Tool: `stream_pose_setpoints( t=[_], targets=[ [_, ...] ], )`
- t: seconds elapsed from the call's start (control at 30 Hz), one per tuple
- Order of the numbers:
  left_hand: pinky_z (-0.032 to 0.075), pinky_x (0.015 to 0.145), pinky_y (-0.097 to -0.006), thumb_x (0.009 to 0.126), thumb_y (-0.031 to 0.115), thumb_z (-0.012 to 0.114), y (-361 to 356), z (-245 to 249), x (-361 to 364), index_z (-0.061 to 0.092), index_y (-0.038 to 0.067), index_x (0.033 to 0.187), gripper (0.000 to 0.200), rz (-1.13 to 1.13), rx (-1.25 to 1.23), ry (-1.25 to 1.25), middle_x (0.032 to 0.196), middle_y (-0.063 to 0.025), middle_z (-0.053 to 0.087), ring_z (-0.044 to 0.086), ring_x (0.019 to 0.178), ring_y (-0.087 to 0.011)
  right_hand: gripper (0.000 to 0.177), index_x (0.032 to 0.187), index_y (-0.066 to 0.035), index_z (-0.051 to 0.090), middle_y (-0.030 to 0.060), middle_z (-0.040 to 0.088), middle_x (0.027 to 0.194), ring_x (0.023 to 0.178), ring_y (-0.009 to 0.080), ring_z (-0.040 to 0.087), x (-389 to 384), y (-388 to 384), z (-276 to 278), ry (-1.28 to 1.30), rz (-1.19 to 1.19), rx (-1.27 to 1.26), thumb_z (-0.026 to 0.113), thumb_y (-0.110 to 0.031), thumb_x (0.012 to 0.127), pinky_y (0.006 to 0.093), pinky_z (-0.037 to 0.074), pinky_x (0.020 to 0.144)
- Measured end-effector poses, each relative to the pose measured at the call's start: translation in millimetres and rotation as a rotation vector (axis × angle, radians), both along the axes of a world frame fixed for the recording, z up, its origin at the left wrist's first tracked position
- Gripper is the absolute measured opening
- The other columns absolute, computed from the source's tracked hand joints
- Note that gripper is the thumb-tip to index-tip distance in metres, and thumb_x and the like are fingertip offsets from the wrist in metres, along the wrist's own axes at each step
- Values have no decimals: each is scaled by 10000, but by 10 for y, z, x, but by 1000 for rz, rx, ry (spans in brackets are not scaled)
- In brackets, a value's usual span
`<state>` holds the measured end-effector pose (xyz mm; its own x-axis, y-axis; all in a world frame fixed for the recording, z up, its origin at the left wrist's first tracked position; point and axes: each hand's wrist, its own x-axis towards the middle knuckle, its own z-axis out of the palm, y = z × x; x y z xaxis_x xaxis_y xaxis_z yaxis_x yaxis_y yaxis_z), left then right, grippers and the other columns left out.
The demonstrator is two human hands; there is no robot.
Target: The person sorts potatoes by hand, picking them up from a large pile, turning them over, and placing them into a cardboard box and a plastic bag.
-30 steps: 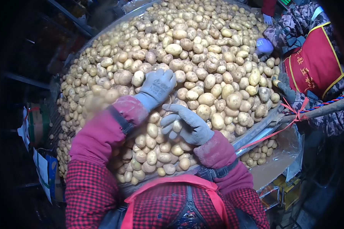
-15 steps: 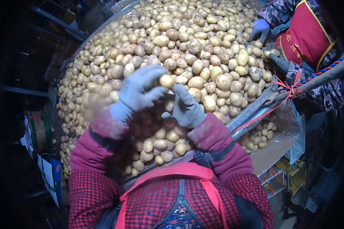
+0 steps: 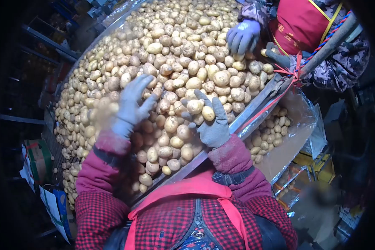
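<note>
As the left hand [image 3: 134, 102] hovers splayed, the right hand [image 3: 214, 129] cups potatoes [image 3: 194, 106].

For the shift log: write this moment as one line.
left hand open over potato pile | right hand holds two potatoes | co-worker's gloved hand on pile's far side

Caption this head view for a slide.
Right hand holds two potatoes above the heaped table; left hand hovers open.
</note>
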<state>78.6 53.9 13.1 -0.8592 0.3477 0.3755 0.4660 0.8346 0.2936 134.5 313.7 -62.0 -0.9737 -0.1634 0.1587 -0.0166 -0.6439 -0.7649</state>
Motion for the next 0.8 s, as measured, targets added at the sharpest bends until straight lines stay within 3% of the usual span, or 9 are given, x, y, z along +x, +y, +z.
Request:
stream_pose_setpoints(
  t=[0.13, 0.23, 0.3, 0.37, 0.4, 0.43, 0.57, 0.67, 0.8],
  targets=[
    [465, 1056, -497, 931, 268, 689, -483, -550, -176, 664, 135, 1363, 452, 55, -353, 63, 1359, -161, 654, 606, 1257, -377, 682, 1569, -249, 415, 0, 366, 1671, 1300, 310, 630, 114, 170, 0, -431, 50, -206, 472, 125, 1001, 354, 603, 880],
    [455, 1073, -499, 933, 265, 688, -451, -572, -165, 684, 137, 1340, 426, 79, -326, 42, 1359, -166, 658, 606, 1263, -372, 704, 1608, -231, 384, 33, 398, 1653, 1269, 304, 646, 95, 289, 124, -444, 86, -383, 496, 118, 1006, 372, 619, 867],
    [467, 1072, -490, 919, 234, 707, -424, -551, -132, 698, 144, 1319, 410, 77, -311, 56, 1342, -164, 674, 621, 1247, -368, 509, 1615, -231, 398, 85, 576, 1493, 1163, 261, 681, 166, 390, 319, -452, 42, -240, 474, -290, 1116, 359, 597, 869],
    [479, 1069, -481, 915, 222, 713, -423, -552, -133, 704, 145, 1311, 404, 77, -298, 69, 1322, -166, 684, 635, 1233, -368, 517, 1608, -252, 414, 71, 615, 1440, 1093, 233, 695, 180, 509, 270, -470, 131, -476, 402, -419, 1119, 328, 573, 834],
    [493, 1062, -475, 912, 223, 718, -399, -537, -135, 709, 144, 1303, 399, 87, -299, 65, 1311, -168, 691, 645, 1222, -371, 505, 1590, -246, 445, 56, 630, 1417, 1030, 211, 699, 225, 405, 19, 68, -166, -114, 417, -410, 1114, 311, 558, 788],
    [492, 1069, -473, 910, 225, 723, -413, -552, -154, 715, 136, 1293, 394, 87, -316, 56, 1312, -171, 693, 646, 1228, -371, 511, 1573, -234, 469, 62, 666, 1345, 966, 187, 697, 225, 525, 201, -429, -13, -306, 415, -437, 1107, 289, 548, 725],
    [512, 1019, -487, 900, 205, 692, -543, -647, -243, 722, 101, 1236, 353, -37, -267, 129, 1246, -180, 715, 662, 1168, -387, 607, 1485, -132, 546, 64, 721, 1050, 732, 154, 669, 335, 756, 109, -439, -37, -504, 587, -523, 1022, 288, 550, 592],
    [501, 1056, -473, 937, 213, 690, -633, -732, -312, 721, 85, 1260, 349, -44, -256, 43, 1273, -187, 710, 651, 1222, -379, 522, 1398, -109, 597, 130, 742, 988, 614, 179, 649, 532, 1050, 21, -467, -126, -538, 552, -502, 1056, 298, 514, 498],
    [490, 1081, -458, 991, 217, 655, -674, -711, -299, 711, 43, 1287, 348, -42, -277, -1, 1312, -190, 701, 644, 1248, -363, 664, 1493, -150, 528, 189, 696, 1233, 824, 211, 687, 999, 1577, -174, -379, -101, -681, 514, -636, 1041, 303, 552, 635]
  ],
)
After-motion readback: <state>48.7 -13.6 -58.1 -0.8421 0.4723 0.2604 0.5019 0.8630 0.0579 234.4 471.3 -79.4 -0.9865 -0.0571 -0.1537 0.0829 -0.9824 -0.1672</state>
